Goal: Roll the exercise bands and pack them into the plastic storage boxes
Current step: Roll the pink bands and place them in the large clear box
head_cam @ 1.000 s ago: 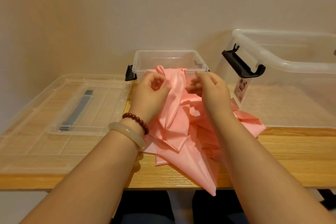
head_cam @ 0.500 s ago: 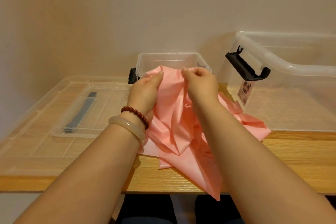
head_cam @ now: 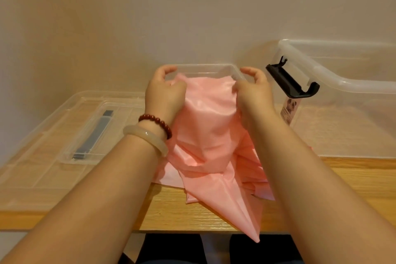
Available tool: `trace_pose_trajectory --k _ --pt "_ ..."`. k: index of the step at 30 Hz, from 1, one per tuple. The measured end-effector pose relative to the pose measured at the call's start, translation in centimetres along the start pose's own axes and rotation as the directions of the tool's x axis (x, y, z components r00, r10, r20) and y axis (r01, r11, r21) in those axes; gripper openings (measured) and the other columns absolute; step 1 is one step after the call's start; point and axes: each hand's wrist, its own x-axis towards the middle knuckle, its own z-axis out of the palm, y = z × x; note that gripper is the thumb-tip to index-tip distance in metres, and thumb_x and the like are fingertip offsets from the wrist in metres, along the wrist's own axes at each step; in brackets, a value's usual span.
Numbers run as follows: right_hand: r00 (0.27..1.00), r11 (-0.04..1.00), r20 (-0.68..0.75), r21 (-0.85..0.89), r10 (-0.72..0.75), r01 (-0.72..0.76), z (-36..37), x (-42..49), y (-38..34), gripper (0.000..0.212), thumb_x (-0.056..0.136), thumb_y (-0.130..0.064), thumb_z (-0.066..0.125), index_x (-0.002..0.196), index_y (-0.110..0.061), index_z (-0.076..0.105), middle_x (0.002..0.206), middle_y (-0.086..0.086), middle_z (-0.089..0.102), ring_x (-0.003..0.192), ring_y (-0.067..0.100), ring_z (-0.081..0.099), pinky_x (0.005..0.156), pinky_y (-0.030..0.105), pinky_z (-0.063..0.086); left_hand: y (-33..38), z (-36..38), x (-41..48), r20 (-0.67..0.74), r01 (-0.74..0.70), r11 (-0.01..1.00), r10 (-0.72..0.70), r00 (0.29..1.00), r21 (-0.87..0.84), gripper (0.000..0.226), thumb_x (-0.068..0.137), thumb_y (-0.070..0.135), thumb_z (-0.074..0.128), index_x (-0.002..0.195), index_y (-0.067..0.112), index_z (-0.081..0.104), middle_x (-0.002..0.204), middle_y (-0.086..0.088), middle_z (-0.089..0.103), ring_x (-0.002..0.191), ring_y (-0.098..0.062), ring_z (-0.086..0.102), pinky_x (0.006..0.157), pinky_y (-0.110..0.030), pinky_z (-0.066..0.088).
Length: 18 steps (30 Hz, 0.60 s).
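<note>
A: What is seen to have changed in the head view since half a second ago?

B: The hands have been drawn apart. The left hand [head_cam: 165, 92] and the right hand [head_cam: 254, 92] were nearly touching then. They are now set at either side of the small clear rectangular plastic box [head_cam: 203, 66], and the upper edge of the thin pink sheet-like exercise band [head_cam: 210, 135] is stretched between them.

A: How is the band held?

B: An end of the edge is gripped in each hand, with the fingers curled round it. Each forefinger is arched up near the box rim; whether the rim is touched cannot be told.

A: Where is the band placed?

B: Its upper part is held up in front of the small box, so the near wall is hidden. The rest is heaped on the light wooden table [head_cam: 342, 178], and one pointed end is hung over the near edge.

A: What else is found around?

B: At the right a large clear plastic storage box [head_cam: 364, 87] is stood, fitted with a black latch handle [head_cam: 292, 81] and a panda label [head_cam: 289, 109]. At the left a smaller clear plastic lid [head_cam: 70, 135] with a grey strip handle [head_cam: 96, 133] is laid on a large flat clear plastic lid [head_cam: 25, 173]. A dark red bead bracelet [head_cam: 156, 122] and a pale smooth bangle [head_cam: 147, 138] are worn on the left wrist. The sides of the heap are covered by the forearms.
</note>
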Motion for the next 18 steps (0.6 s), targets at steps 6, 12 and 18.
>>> trace_pose_trajectory --k 6,12,18 --pt "0.999 0.999 -0.039 -0.02 -0.037 0.036 -0.7 -1.6 2.4 0.02 0.087 -0.01 0.058 0.091 -0.019 0.075 0.076 -0.002 0.069 0.073 0.007 0.059 0.063 0.017 0.049 -1.6 -0.2 -1.2 0.053 0.067 0.997 -0.068 0.996 0.034 0.04 0.09 0.014 0.056 0.128 0.024 0.052 0.091 0.005 0.061 0.07 -0.003 0.06 0.063 -0.014 0.046" --pt "0.961 0.954 0.039 0.134 -0.275 0.267 -0.3 0.4 0.6 0.033 0.092 -0.004 0.059 0.122 -0.019 0.065 0.105 -0.018 0.065 0.105 0.001 0.062 0.096 0.021 0.049 -0.8 -0.5 -0.2 0.146 0.027 0.988 -0.005 0.989 -0.153 0.054 0.089 0.035 0.063 0.137 0.035 0.039 0.091 0.005 0.066 0.071 -0.005 0.064 0.075 -0.03 0.053" --pt "0.956 0.966 0.205 -0.111 -0.208 0.234 0.2 2.4 -1.1 0.06 0.088 0.006 0.057 0.14 -0.024 0.049 0.128 -0.002 0.054 0.11 0.014 0.056 0.097 0.034 0.051 -0.5 -0.4 0.5 0.179 -0.003 0.994 -0.017 0.984 0.11 0.076 0.085 0.011 0.065 0.148 0.029 0.026 0.082 0.005 0.072 0.082 -0.009 0.067 0.089 -0.034 0.054"
